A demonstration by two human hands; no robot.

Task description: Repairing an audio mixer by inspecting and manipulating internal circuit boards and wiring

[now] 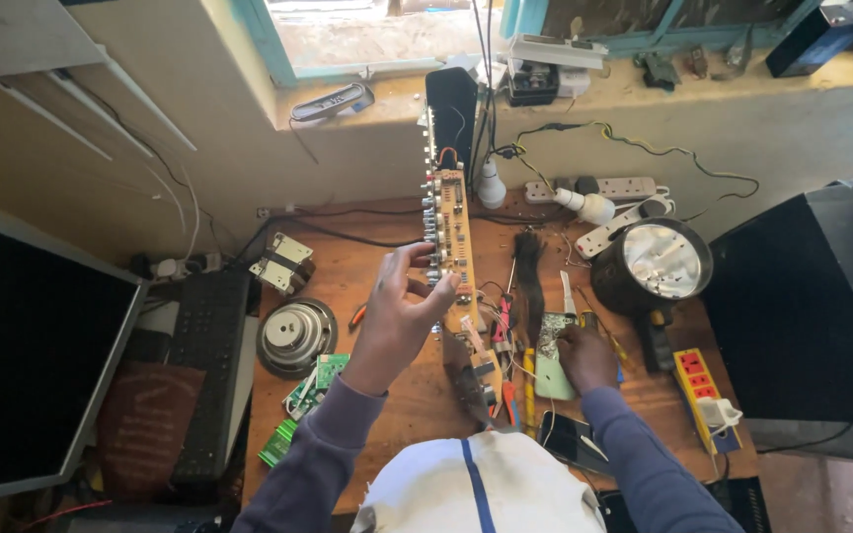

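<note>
My left hand (399, 314) is raised over the wooden bench (367, 262), its fingers closed on the edge of a long tan circuit board (453, 232) that stands on edge and runs away from me, with knobs along its left side. My right hand (585, 356) rests lower on the bench with fingers curled on a small pale green board (549, 347). Whether it holds a tool is hidden. Red and yellow-handled tools (513, 380) and loose wires lie between my hands. A white cloth (481, 486) covers my lap.
A loose speaker (295, 334) and green boards (310, 390) lie left. A round lamp (655, 263), power strips (599, 188), bulbs, an orange socket block (700, 386) and a phone (571, 440) sit right. A monitor (27, 360) and keyboard (206, 370) stand far left, a black cabinet (802, 306) far right.
</note>
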